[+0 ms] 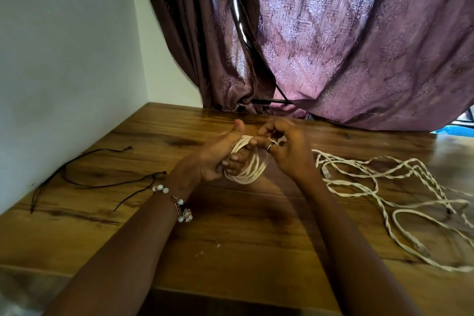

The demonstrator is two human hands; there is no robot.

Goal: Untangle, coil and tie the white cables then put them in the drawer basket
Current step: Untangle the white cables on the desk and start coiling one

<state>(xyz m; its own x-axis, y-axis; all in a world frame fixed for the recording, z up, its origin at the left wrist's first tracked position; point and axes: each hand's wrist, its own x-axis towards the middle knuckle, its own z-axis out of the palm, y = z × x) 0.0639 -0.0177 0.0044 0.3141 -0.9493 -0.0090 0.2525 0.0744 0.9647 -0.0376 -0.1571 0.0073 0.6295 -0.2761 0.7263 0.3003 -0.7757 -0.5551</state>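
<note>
Left hand (218, 159) grips the round coil of white cable (247, 164) at the middle of the brown wooden table (230, 238) | right hand (284, 149) pinches a strand at the coil's top | loose white cables (384, 187) lie at 3 o'clock | thin black cords (84, 177) at 9 o'clock

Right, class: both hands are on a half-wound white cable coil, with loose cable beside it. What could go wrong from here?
1. The coil sits in the left hand untied; if the right hand lets go, the loops may spring apart.
2. The loose cables on the table lie twisted together, so pulling could tighten a knot.
3. The dark cords lie apart to the left, a stretch away.
</note>
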